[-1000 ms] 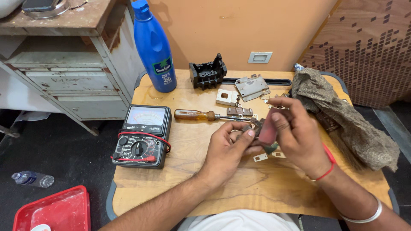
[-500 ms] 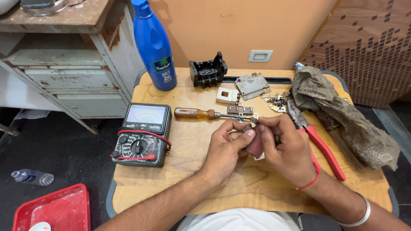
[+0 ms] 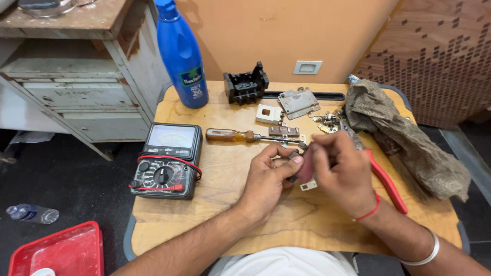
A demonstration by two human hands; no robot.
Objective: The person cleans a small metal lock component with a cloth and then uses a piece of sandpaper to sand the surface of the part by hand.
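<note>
Centre of the frame: left hand (image 3: pixel 266 176) and right hand (image 3: pixel 342 171) meeting over the pale wooden tabletop (image 3: pixel 215 214). Small dark metal switch part (image 3: pixel 295 161) pinched at the left thumb and forefinger tips; small dull-red piece (image 3: pixel 307 171) pressed against it from the right, right fingers curled tight around it. Both pieces sitting between the two hands, just right of the left fingertips, long axis hard to judge under the fingers. Left hand nearer the dark part, right hand nearer the red one.

Just below the pinch, a tiny white square plate (image 3: pixel 308 185) lying flat, apart from the fingers. Above, a brown-handled screwdriver (image 3: pixel 240 136) lying left to right, tip toward the hands. Red-handled pliers (image 3: pixel 388 181) running diagonally under the right wrist.

Containers: red plastic tray (image 3: pixel 56 253) at lower left, something white at its bottom edge, too cropped to identify. Black open plastic housing (image 3: pixel 245 86) at upper centre, contents not discernible.
</note>
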